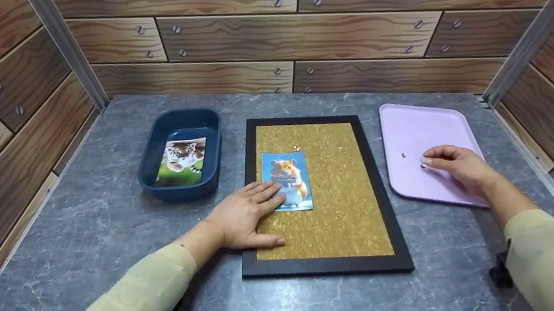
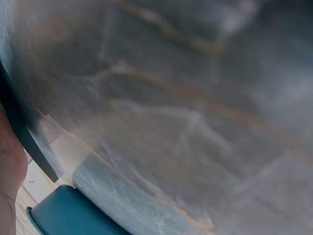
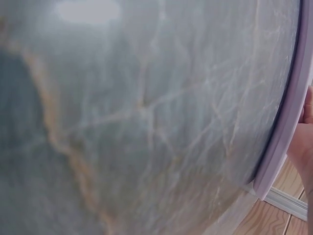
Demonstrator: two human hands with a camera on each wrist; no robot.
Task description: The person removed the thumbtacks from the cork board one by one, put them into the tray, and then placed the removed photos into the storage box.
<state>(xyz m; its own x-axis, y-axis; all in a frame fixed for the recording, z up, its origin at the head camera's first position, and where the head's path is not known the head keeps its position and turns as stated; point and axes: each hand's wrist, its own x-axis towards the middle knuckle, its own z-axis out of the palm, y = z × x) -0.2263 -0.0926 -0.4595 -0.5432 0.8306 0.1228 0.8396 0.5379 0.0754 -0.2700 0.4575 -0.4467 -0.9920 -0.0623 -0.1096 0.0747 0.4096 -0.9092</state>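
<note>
A cork board [image 1: 342,210] in a black frame lies on the table. My left hand [image 1: 247,215] is spread over its left edge, fingers straight and resting on a hamster picture card [image 1: 289,174]. At the right, my right hand [image 1: 461,169] pinches a small, dark thumbtack [image 1: 423,165] between thumb and forefinger, low over the lilac tray [image 1: 430,127]. Another small metal thumbtack [image 1: 404,155] lies on that tray. Two tiny shiny specks show on the cork above the card; their kind is too small to tell. Both wrist views catch mostly tabletop.
To the left stands a deep blue plastic bin [image 1: 185,191] with a tiger picture card [image 1: 182,161] in it. Wood-patterned panels [image 1: 246,33] close off the back and sides of the grey marbled table [image 1: 87,217].
</note>
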